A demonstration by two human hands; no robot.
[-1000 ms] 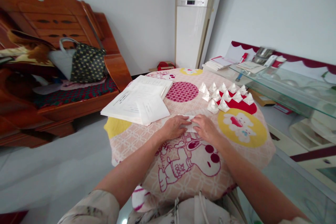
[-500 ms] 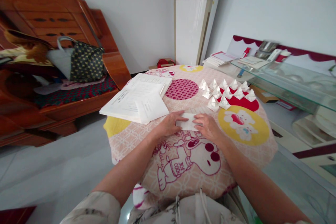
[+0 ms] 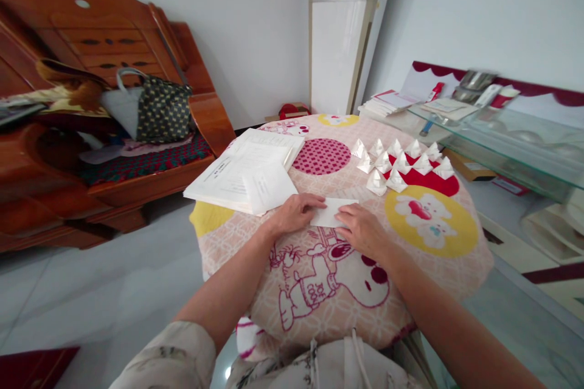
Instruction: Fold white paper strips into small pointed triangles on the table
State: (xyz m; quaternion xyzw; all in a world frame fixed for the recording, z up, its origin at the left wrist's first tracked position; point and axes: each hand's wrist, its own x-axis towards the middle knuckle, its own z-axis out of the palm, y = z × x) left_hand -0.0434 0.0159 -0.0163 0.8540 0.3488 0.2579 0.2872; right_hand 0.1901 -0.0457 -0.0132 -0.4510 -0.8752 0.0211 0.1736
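A small folded white paper (image 3: 332, 211) lies flat on the cartoon-printed cloth of the round table (image 3: 424, 267). My left hand (image 3: 298, 211) presses on the paper's left end with curled fingers. My right hand (image 3: 360, 228) rests on its right end, fingers bent down onto it. Beyond the hands stands a cluster of several small white folded paper shapes (image 3: 401, 164). A stack of white printed sheets (image 3: 246, 173) lies at the table's left side.
A wooden bench (image 3: 104, 127) with a patterned bag (image 3: 159, 110) stands to the left. A glass shelf (image 3: 511, 140) with books and small items runs along the right. A tall white floor unit (image 3: 340, 30) stands against the back wall.
Both hands have slid apart a little along the paper, baring more of its middle. The view has shifted slightly to the left.
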